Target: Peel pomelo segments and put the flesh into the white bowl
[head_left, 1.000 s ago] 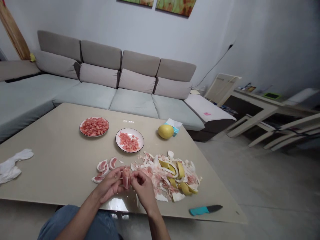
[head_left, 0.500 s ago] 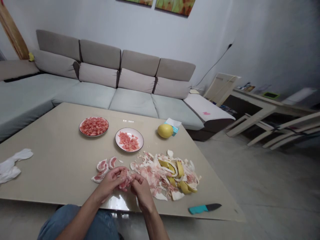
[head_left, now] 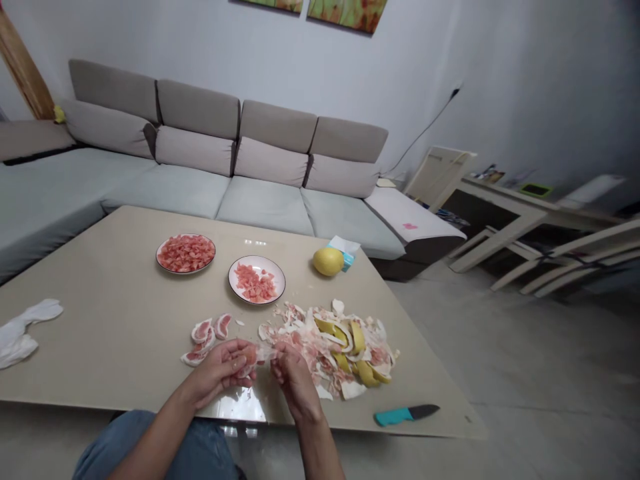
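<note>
My left hand is closed round a pink pomelo segment just above the near edge of the beige table. My right hand pinches the pale membrane that stretches off the segment's right side. Both hands are close together, beside a heap of white and yellow peel scraps. A few unpeeled pink segments lie just left of my hands.
Two plates of pink fruit pieces stand mid-table, a whole yellow pomelo and a tissue pack behind them. A teal-handled knife lies at the near right edge. A white cloth sits far left. A grey sofa runs behind.
My hands have drawn slightly apart, and a strip of membrane now stretches from the segment toward my right hand. The view has shifted a little.
</note>
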